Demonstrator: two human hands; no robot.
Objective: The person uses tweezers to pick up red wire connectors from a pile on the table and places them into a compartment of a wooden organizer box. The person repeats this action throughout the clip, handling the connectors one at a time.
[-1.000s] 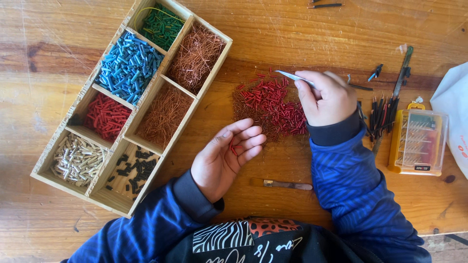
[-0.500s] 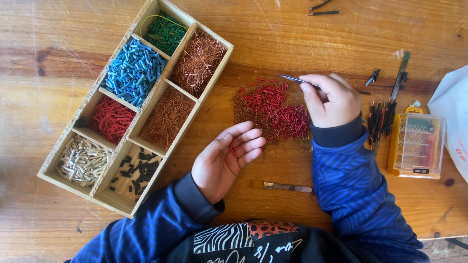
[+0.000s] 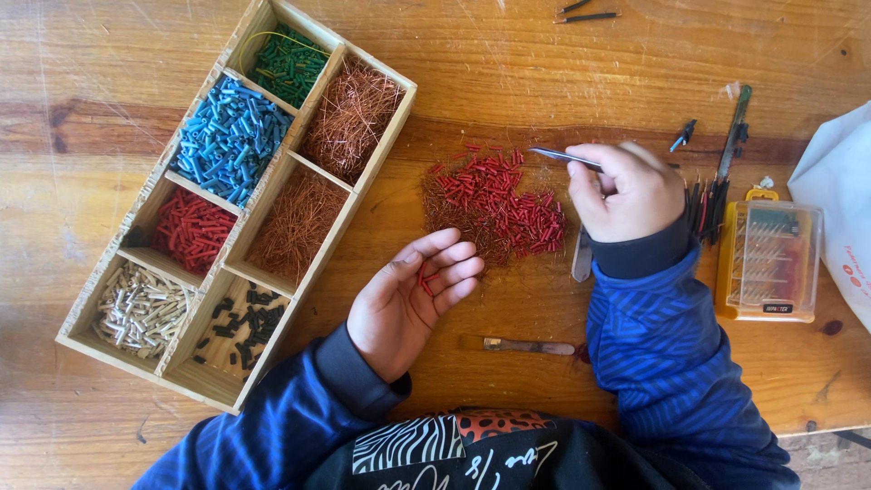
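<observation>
A: From the head camera, what does the right hand [image 3: 626, 192] hold?
B: Its fingers pinch metal tweezers [image 3: 564, 157], the tips over the pile of red pieces and copper strands [image 3: 494, 207] on the wooden table [image 3: 544, 63].
A: And the left hand [image 3: 410, 299]?
B: Palm up, fingers loosely spread, a few red pieces [image 3: 425, 279] in it, just beside the pile. The compartment tray [image 3: 238, 247] lies further left.

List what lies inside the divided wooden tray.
The divided wooden tray holds green pieces, blue pieces, red pieces, pale pieces, black bits and two compartments of copper wire strands. The compartment floors beneath are mostly covered.
</observation>
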